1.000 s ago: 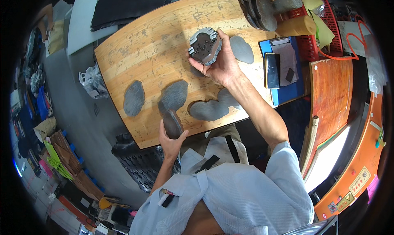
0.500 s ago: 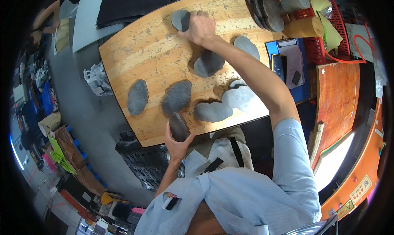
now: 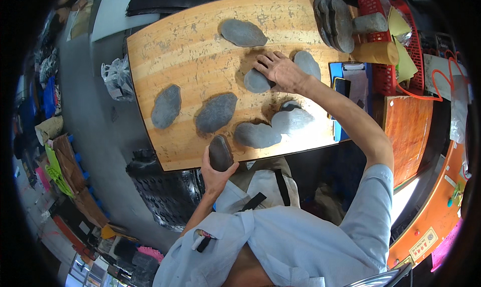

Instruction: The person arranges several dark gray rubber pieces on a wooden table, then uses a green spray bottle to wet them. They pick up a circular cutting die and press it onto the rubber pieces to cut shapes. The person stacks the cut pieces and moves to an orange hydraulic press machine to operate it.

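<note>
Dark grey, one block point(image 3: 220, 154) is pinched by the left hand point(image 3: 216, 178) at the table's point(image 3: 188, 49) near edge; farther right, a slab point(image 3: 256, 82) is partly covered by the right hand point(image 3: 285, 73), whose grip cannot be told.

Right fingers point(image 3: 265, 60) forward, palm down — left fingers point(image 3: 206, 158) curled.

wood-grain finish is seen on the table top point(image 3: 188, 56), broken by rough, worn-looking patches. a matt, finely brushed surface is shown by the grey pieces point(image 3: 217, 113); material can't be told. smooth plastic is used for the red basket point(image 3: 384, 81), crinkled glossy film for the clear bag point(image 3: 117, 79), matt ribbed cloth for the shirt point(image 3: 305, 237).
</note>
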Demonstrator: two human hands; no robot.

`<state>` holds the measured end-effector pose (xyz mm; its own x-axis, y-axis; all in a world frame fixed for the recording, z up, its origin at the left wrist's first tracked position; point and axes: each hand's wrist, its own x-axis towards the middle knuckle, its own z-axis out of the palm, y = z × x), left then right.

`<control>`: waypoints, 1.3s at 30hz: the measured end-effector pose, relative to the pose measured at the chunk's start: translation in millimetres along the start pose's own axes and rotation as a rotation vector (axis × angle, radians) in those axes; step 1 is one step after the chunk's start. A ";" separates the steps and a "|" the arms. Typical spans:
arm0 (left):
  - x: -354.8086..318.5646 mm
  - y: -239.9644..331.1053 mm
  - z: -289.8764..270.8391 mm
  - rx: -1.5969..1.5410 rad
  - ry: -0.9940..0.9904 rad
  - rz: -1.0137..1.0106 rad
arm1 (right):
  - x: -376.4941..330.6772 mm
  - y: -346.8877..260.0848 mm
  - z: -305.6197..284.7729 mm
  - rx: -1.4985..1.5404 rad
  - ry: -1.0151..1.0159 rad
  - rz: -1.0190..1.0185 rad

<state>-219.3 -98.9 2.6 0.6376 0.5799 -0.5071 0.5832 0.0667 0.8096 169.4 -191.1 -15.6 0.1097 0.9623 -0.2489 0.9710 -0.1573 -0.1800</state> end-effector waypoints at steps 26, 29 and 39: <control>0.5 0.9 10.2 0.005 -0.044 0.029 | -33.3 -14.0 30.8 0.016 0.202 0.099; -2.5 1.8 12.0 -0.015 -0.068 -0.015 | 1.9 2.1 49.1 -0.064 0.191 -0.070; -5.3 2.3 22.8 0.024 -0.026 0.009 | 3.4 51.9 -20.7 0.348 0.234 0.635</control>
<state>-209.9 -120.3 0.4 0.6558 0.5590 -0.5073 0.5887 0.0420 0.8073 224.6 -191.4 -6.1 0.7047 0.6797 -0.2034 0.5879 -0.7199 -0.3690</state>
